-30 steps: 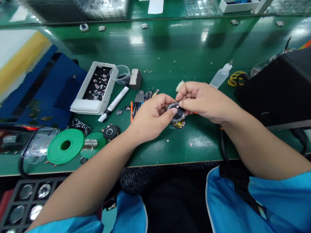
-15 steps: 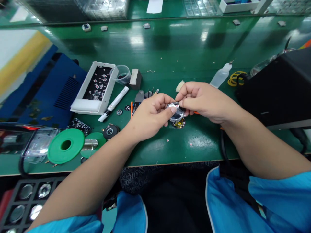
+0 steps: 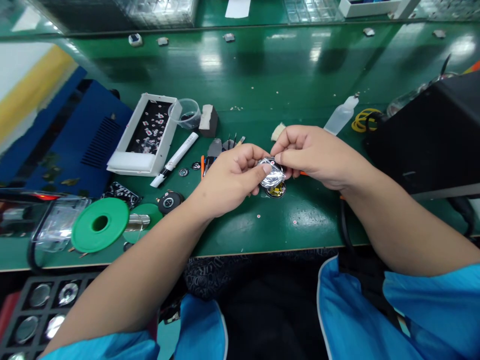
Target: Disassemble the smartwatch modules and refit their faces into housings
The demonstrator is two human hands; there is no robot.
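Between my two hands is a round, dark watch case with a shiny clear film [image 3: 273, 176] over its face. My left hand [image 3: 234, 180] is closed on its left side, thumb lying on the face. At the upper right edge, my right hand [image 3: 305, 152] pinches with thumb and forefinger; whether it grips the rim or the film I cannot tell. Just below lies a round open watch part [image 3: 276, 190] with yellow inside, partly covered by the held piece. Tweezers and an orange-handled tool [image 3: 203, 165] lie beyond my left hand.
Left on the green bench stand a white parts box [image 3: 165, 142], a clear cup [image 3: 188, 120], a marker [image 3: 174, 160] and a green solder spool [image 3: 82, 225]. A squeeze bottle [image 3: 342, 116] and a black box [image 3: 431, 135] are at right. A tray of round parts [image 3: 47, 310] sits below the bench edge.
The held case has tilted slightly, so its film now reflects bright light across the face. Both hands keep nearly the same place and grip.
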